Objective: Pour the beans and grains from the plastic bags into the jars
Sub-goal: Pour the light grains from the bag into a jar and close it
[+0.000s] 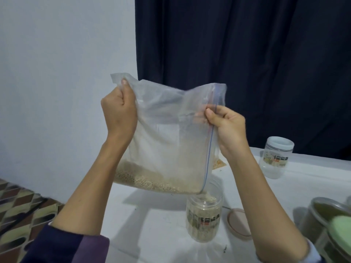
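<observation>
I hold a clear zip bag up above the white table, tilted so its zip edge runs down the right side. My left hand grips the bag's upper left corner. My right hand pinches the zip edge. Pale grains lie along the bag's lower edge and spill from its lower right corner into an open clear jar below. That jar is partly filled with the same grains.
A beige lid lies flat to the right of the open jar. A lidded clear jar stands at the back right. Jars with green contents crowd the right edge. A patterned floor shows at left.
</observation>
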Tool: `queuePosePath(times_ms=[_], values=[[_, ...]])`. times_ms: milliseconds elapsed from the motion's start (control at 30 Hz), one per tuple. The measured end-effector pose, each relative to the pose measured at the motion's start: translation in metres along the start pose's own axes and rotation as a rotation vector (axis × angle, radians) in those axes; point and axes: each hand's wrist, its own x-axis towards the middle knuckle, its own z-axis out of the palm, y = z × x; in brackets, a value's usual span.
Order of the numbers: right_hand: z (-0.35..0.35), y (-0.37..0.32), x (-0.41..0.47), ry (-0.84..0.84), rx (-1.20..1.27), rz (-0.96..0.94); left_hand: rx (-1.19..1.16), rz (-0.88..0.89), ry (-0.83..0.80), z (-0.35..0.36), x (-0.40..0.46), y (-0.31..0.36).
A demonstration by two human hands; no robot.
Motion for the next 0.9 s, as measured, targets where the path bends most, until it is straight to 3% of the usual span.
queuePosePath(times_ms=[500,600,900], values=[[0.005,0.001,-0.004,0.032,0.093,-0.016,-0.006,-0.015,0.022,-0.006,0.000,-0.002],[0.004,-0.001,-0.007,-0.034,0.107,0.010,0.002,-0.028,0.027,-0.007,0.000,-0.003],[0.002,0.002,-0.009,0.033,0.139,0.030,0.002,-0.053,0.009,-0.007,-0.001,-0.004]])
